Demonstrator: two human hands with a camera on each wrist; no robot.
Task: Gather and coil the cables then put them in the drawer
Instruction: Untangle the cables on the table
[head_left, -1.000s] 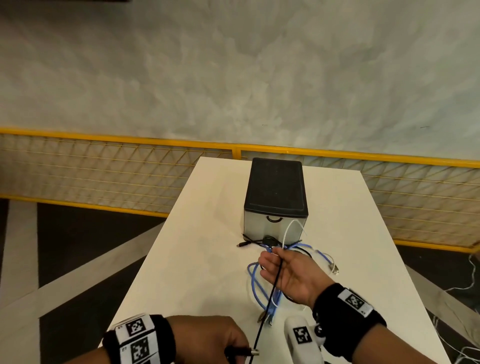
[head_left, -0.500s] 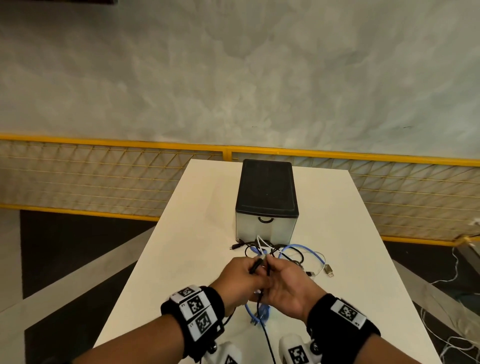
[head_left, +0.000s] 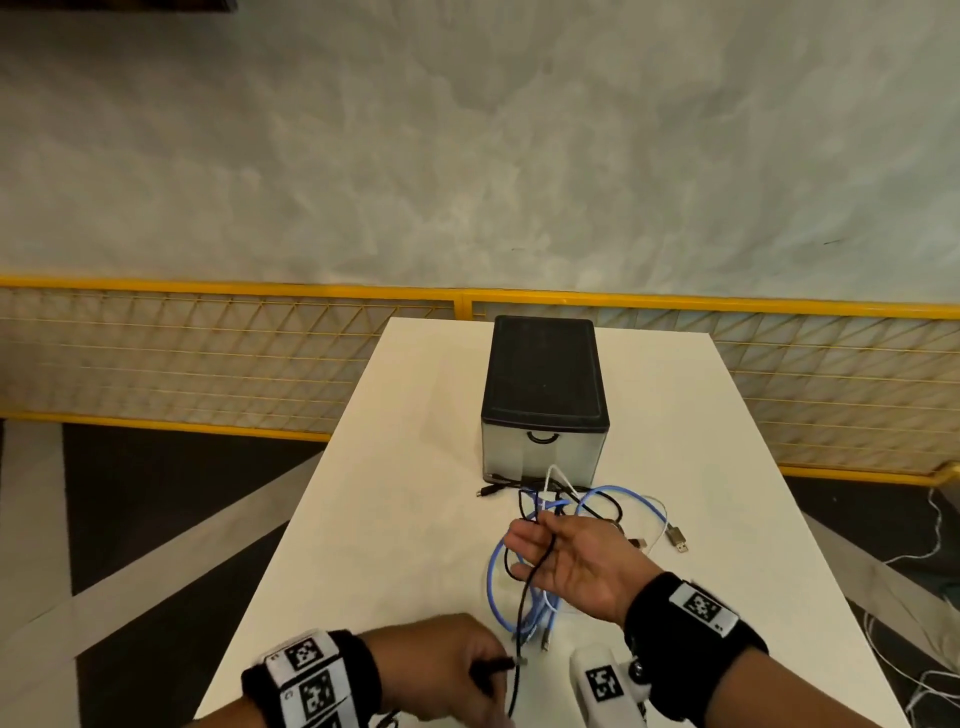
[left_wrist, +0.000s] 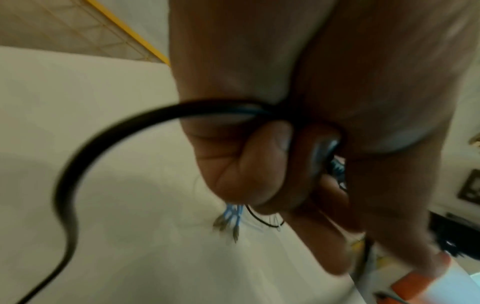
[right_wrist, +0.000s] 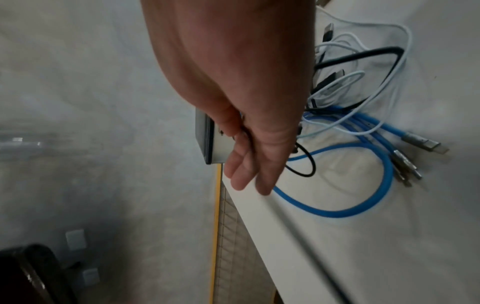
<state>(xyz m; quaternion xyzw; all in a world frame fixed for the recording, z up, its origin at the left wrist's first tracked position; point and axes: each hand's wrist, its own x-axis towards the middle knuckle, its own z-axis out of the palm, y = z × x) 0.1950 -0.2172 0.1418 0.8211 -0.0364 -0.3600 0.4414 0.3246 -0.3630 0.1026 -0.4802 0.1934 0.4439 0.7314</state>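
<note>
Near the tabletop (head_left: 395, 519) edge, left hand (head_left: 441, 665) grips the black cable (head_left: 524, 592) end; right hand (head_left: 566, 561) open, cable across its palm. Limp, light; best held near the plug.

Drawer unit (head_left: 544, 395) on tabletop (head_left: 395, 519), cables in front.
Cable tangle (head_left: 587, 512) just before it; fence (head_left: 208, 353) behind the tabletop.

White tabletop (head_left: 405, 467); drawer unit (head_left: 543, 400), black top and grey front; cables blue (head_left: 623, 491), black (head_left: 535, 566) and white (head_left: 558, 475); black wristbands (head_left: 691, 629) bearing black-and-white square markers; yellow fence (head_left: 208, 353).
</note>
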